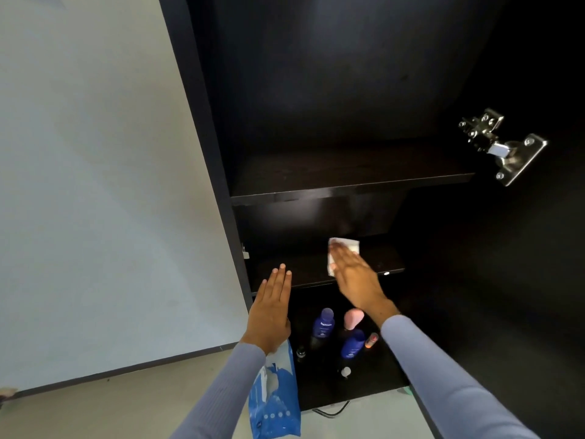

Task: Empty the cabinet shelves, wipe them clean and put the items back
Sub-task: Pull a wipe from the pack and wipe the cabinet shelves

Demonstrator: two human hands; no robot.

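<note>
Left hand (pixel 271 307): flat, fingers straight, holding nothing, left of the dark wooden lower shelf (pixel 384 259) | blue plastic wipes packet (pixel 274 403): below that shelf | right hand (pixel 351 275): fingers spread flat, pressing white paper wipe (pixel 343 245) onto shelf | blue and pink toiletry bottles (pixel 323 326): beneath shelf | risk: wipe may slide off, knocking bottles.

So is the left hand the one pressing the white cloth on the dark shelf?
No, the right hand presses the white cloth on the dark shelf; the left hand holds nothing.

The left hand (pixel 270 307) is held flat, fingers straight and together. The right hand (pixel 354 277) is stretched forward, palm down, fingers extended.
</note>
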